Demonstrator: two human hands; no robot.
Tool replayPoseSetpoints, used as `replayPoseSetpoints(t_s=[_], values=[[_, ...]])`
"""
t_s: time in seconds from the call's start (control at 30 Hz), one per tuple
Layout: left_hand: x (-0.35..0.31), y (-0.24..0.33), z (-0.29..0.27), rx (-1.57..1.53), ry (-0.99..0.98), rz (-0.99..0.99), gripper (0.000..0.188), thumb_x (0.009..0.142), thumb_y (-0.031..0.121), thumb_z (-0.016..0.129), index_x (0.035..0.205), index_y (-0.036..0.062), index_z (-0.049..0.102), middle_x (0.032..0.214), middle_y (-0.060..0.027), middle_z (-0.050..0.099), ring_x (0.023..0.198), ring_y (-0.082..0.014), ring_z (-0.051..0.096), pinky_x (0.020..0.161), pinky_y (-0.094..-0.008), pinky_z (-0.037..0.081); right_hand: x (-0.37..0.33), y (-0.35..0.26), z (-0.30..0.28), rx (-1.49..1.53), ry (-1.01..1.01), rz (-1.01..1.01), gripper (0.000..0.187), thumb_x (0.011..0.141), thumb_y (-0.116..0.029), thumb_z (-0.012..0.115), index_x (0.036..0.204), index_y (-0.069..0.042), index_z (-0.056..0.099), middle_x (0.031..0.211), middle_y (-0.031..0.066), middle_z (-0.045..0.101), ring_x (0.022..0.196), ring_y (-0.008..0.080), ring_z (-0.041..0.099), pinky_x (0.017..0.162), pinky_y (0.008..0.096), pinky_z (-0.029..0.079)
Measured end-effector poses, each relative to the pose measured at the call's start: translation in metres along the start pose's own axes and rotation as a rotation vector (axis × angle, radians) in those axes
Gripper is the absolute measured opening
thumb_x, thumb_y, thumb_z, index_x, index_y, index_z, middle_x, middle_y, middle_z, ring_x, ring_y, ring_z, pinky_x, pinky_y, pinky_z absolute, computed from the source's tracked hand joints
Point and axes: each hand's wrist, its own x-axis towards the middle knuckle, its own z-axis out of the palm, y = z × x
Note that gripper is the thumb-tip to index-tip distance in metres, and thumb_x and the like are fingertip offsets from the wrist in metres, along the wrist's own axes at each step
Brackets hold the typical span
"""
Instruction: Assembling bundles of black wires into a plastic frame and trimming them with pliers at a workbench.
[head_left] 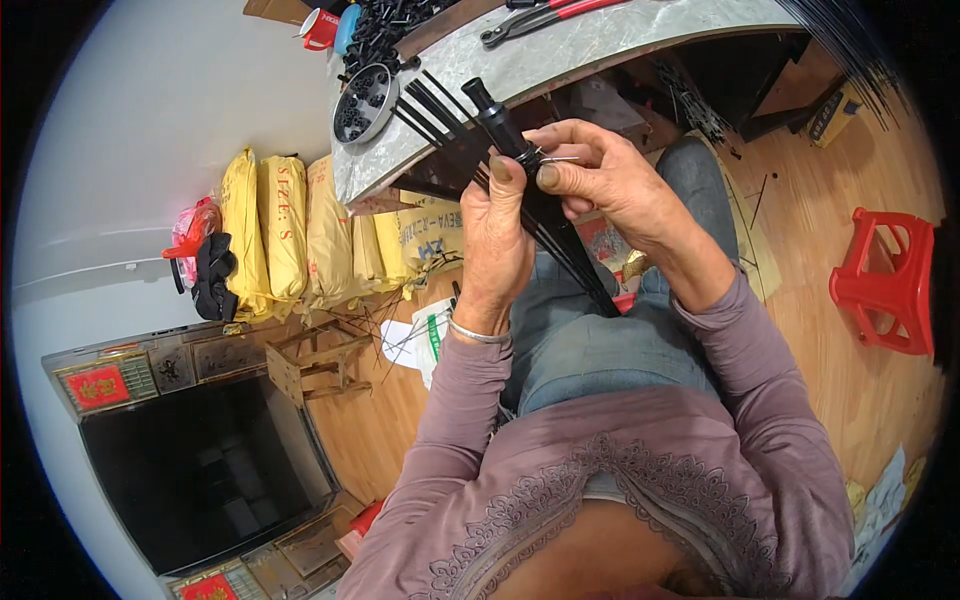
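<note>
Above my lap I hold what looks like an umbrella frame, a bundle of thin black ribs (432,115) around a black plastic runner (492,112). My left hand (492,240) is closed around the ribs, its thumb pressed up beside the runner's collar. On the other side of that collar, my right hand (625,190) pinches a thin silvery wire (560,158) between thumb and forefinger. The wire sticks out past the thumb. Whether it passes through the rib ends is hidden by my fingers. The ribs' lower ends reach down between my thighs.
On the grey table (440,70) lie a round dish (365,105) of small black parts, a heap of black fittings (385,35) and red-handled pliers (540,22). More black ribs (850,50) jut in at upper right. Yellow sacks (285,230) stand left; a red stool (885,280) stands right.
</note>
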Motion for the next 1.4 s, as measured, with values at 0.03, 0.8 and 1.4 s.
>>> replayPoseSetpoints(t_s=[0.03,0.8,1.4], values=[[0.000,-0.001,0.001,-0.017,-0.011,-0.009,0.054,0.097,0.045,0.042,0.116,-0.0049,0.052,0.099,-0.0153,0.065,0.077,-0.0171,0.064,0.070,-0.0270,0.053,0.002,0.001,-0.002,0.001,0.002,0.000,0.047,0.081,-0.018,0.075,0.120,-0.003,0.054,0.093,0.0002,0.060,0.065,0.0028,0.051,0.056,0.0169,0.042],[0.014,-0.013,0.010,0.045,0.233,0.021,0.054,0.097,0.050,0.039,0.103,-0.0013,0.056,0.084,-0.0073,0.063,0.062,-0.0079,0.051,0.055,-0.0207,0.040,0.015,0.020,0.008,-0.144,0.226,-0.294,0.038,0.085,-0.013,0.069,0.114,0.001,0.051,0.095,0.0043,0.060,0.066,0.0079,0.058,0.059,0.0196,0.048],[0.013,-0.018,0.009,0.089,0.333,0.080,0.049,0.097,0.049,0.042,0.103,0.0018,0.055,0.065,0.0025,0.046,0.055,-0.0053,0.041,0.050,-0.0198,0.033,0.014,0.014,0.007,-0.822,0.350,-0.668,0.013,0.082,-0.013,0.064,0.079,-0.002,0.060,0.072,0.0065,0.061,0.062,0.0203,0.060,0.059,0.0317,0.048]])
